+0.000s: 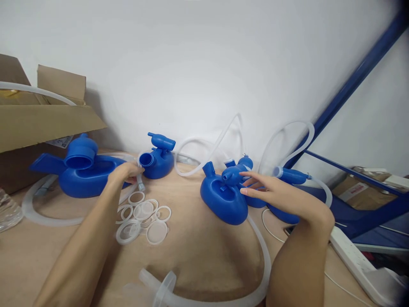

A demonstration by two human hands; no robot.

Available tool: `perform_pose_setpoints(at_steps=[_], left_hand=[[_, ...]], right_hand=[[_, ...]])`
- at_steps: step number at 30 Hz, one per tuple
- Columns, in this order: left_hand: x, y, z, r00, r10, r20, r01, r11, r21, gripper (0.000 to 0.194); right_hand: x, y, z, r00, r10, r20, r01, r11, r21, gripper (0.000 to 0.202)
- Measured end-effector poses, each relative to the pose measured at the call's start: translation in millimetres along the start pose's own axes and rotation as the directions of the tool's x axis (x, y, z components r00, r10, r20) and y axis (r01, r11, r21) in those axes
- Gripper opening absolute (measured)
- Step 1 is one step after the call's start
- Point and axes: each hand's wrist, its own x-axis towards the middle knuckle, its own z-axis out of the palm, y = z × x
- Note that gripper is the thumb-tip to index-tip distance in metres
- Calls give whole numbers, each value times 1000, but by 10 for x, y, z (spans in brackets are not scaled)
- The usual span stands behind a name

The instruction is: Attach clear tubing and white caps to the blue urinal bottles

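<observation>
My left hand (129,171) is closed at the end of a clear hose (140,181), between two blue bottles; its fingertips are partly hidden. The left blue bottle (79,181) lies beside it, and another blue bottle (161,164) stands just behind. My right hand (255,186) has its fingers apart at the blue connector piece (234,174) on top of the middle blue bottle (223,204). Clear rings and round lids (156,232) lie in a loose group in front of my left hand. A clear hose with a flange (168,283) lies at the front.
An open cardboard box (47,123) stands at the left, above a clear plastic bag (9,211). More blue bottles with hoses (290,175) are at the right. A white power strip (354,264) and blue metal frame (354,81) border the right side.
</observation>
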Motion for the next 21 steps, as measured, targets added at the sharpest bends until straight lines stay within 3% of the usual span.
perform_pose_setpoints(at_steps=[3,5,7,10,12,15,19,20,21], left_hand=[[-101,-11,-287,997,-58,-56,52,992,-112,32],[-219,16,-463,977,-26,-214,-12,984,-177,27],[-348,69,-574,914,41,-404,-141,965,-219,27],[-502,197,-603,767,138,-627,-358,902,-240,31],[-576,319,-559,649,196,-735,-533,807,-255,28],[-700,542,-482,467,235,-852,-769,584,-260,16],[-935,764,-512,215,159,-963,-951,258,-170,9],[-993,780,-553,191,124,-974,-964,211,-162,11],[-1045,779,-606,211,109,-971,-963,194,-187,13]], right_hand=[[22,-3,-3,1000,19,-25,-19,1000,-21,79],[26,-19,-4,999,23,-26,-24,999,-21,80],[28,-41,-2,1000,16,-17,-16,1000,-7,79],[35,-81,8,1000,-7,-17,7,1000,19,75],[47,-128,27,999,-31,-26,31,1000,6,74],[101,-242,109,995,-88,-46,85,994,-66,71],[287,-413,359,958,-272,-96,238,933,-270,62],[351,-442,434,940,-320,-119,260,897,-358,60],[418,-461,505,922,-356,-150,254,852,-458,58]])
